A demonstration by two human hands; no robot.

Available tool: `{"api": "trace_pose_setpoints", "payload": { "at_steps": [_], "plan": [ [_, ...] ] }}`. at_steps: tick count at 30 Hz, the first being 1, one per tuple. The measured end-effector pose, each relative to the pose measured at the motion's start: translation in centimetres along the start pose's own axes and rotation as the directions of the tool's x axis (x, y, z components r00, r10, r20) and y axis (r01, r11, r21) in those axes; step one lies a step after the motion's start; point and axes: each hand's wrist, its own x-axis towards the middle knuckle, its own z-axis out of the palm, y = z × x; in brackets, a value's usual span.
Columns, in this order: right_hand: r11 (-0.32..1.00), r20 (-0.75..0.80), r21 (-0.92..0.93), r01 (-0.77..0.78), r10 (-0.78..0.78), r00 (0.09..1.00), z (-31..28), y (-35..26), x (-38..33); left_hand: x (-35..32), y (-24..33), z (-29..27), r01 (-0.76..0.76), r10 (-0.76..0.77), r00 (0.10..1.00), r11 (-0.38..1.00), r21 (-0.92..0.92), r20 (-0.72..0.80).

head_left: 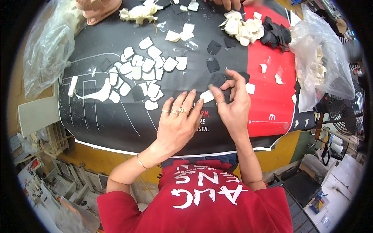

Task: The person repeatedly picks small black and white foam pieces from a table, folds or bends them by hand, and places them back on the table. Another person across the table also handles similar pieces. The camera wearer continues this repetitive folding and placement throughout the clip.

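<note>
My left hand [179, 123] lies palm down on the black sheet, its fingers stretched out and slightly spread. Its index fingertip is beside a white rounded piece [207, 96], which looks like a small flat cutout. At the right of that piece is my right hand [236, 104], thumb and index finger apart and the other fingers loosely bent. Nothing shows between its fingers. Another white piece [250, 89] lies just right of this hand. Black pieces [213, 65] of similar shape rest beyond it. Many white pieces [149, 65] are scattered and overlapping to the left.
A black and red printed sheet [268, 105] covers the table. Piles of cream pieces [243, 29] and black pieces [276, 34] sit at the far right. Clear plastic bags [326, 58] stand at both sides. Another person's hand [229, 4] is at the far edge. A fan [345, 112] stands right.
</note>
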Motion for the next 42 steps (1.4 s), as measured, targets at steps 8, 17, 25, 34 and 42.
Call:
{"api": "trace_pose_setpoints", "payload": {
  "at_steps": [8, 17, 25, 34, 42],
  "plan": [
    [0.997, -0.169, 0.071, 0.016, -0.004, 0.986, -3.0, 1.5, -0.6, -0.8, -0.3, -1.8, 0.091, -0.094, 0.995, 0.987, 0.129, 0.020],
    [0.971, -0.113, -0.238, -0.035, 0.008, 0.994, -6.7, 5.4, -0.6, -0.8, -1.6, -3.5, 0.229, -0.222, 0.963, 0.973, 0.030, -0.153],
    [0.976, 0.039, 0.215, 0.043, -0.053, 0.998, -6.7, 3.2, -1.6, 4.0, 4.4, -0.7, 0.159, -0.240, 0.971, 0.716, -0.679, -0.026],
    [0.857, 0.023, -0.073, 0.510, -0.510, 0.860, -8.2, 1.6, -2.4, 4.8, 3.5, -2.6, 0.381, -0.189, 0.921, 0.242, -0.892, 0.342],
    [0.667, 0.159, -0.256, 0.700, -0.685, 0.711, -8.8, 1.2, -2.2, 4.8, 2.2, -2.5, 0.541, -0.093, 0.840, 0.067, -0.838, 0.535]
  ]
}}
